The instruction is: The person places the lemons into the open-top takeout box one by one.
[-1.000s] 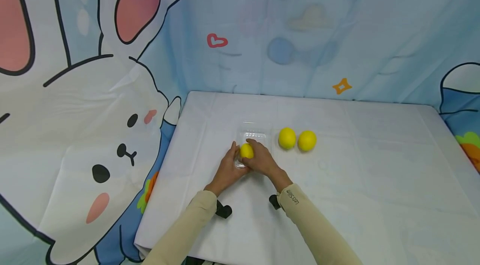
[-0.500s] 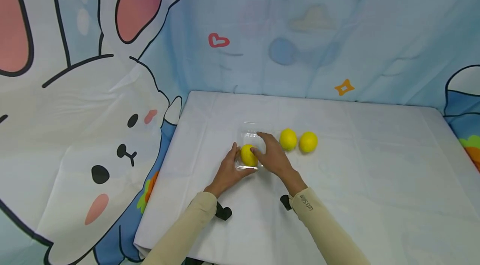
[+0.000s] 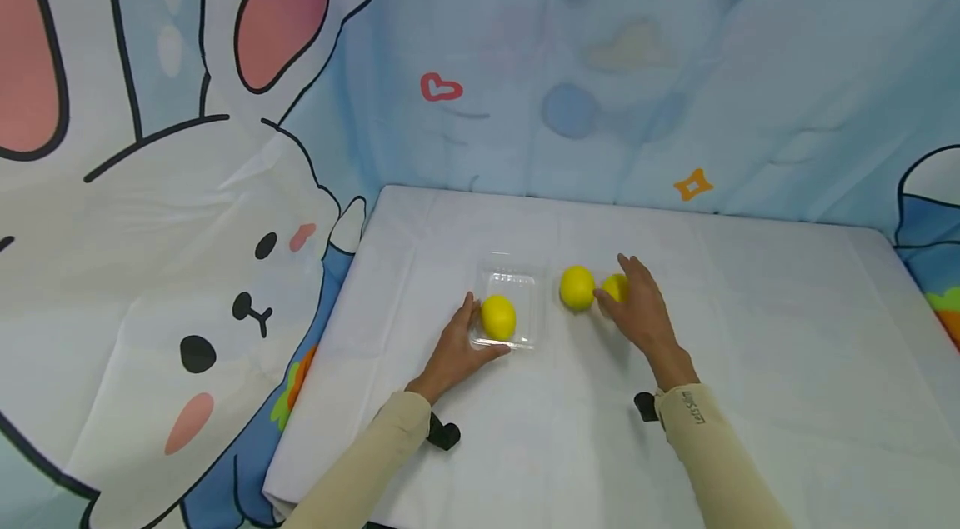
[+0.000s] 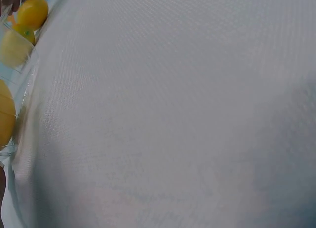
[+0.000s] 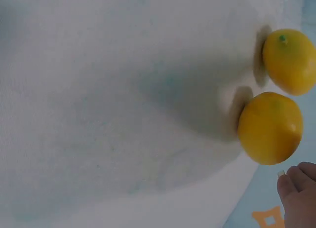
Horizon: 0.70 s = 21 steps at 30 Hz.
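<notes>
A clear plastic box (image 3: pixel 534 321) lies on the table with one lemon (image 3: pixel 498 317) in its front left part. My left hand (image 3: pixel 456 356) holds the box at its near left corner, fingers along the left side and thumb along the front. To the right of the box sit two more lemons. The nearer one to the box is the left lemon (image 3: pixel 577 288). My right hand (image 3: pixel 641 312) is spread about the right lemon (image 3: pixel 616 287), partly hiding it. In the right wrist view, the fingers (image 5: pixel 298 181) show apart from the lower lemon (image 5: pixel 270 128).
A white cloth covers the table (image 3: pixel 750 346). Behind it hangs a blue printed curtain (image 3: pixel 570 54), and a rabbit print (image 3: pixel 150 262) fills the left side. Each wrist wears a black device, such as the one by the left sleeve (image 3: pixel 444 434).
My right hand has let go of the lemon in the box and moved right to the right-hand lemon. The left hand stays at the box.
</notes>
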{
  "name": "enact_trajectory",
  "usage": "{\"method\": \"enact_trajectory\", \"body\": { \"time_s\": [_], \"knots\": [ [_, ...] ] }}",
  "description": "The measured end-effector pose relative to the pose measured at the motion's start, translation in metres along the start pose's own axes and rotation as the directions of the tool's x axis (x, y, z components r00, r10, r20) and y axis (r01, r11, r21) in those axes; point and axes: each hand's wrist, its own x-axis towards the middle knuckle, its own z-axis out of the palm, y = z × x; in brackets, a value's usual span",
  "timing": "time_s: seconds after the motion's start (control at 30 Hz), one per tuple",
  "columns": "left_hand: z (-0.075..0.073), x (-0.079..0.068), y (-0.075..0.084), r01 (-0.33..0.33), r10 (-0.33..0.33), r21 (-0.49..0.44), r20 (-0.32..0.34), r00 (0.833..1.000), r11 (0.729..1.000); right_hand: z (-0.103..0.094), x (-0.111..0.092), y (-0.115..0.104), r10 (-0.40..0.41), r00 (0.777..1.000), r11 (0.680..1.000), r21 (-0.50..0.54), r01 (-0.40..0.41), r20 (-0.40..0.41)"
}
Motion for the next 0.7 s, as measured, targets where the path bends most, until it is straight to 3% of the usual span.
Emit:
{"method": "enact_trajectory", "body": {
  "time_s": [0.27,0.7],
  "knots": [
    [0.001,-0.001,0.000,0.002,-0.002,0.000,-0.009,1.000,1.000,0.003,0.004,0.023,0.019,0.994,1.000,-0.003,-0.019,0.112],
    [0.000,-0.002,-0.001,0.014,-0.014,0.006,-0.001,1.000,1.000,0.012,0.005,0.029,0.027,0.995,0.999,-0.041,-0.023,0.095]
  ]
}}
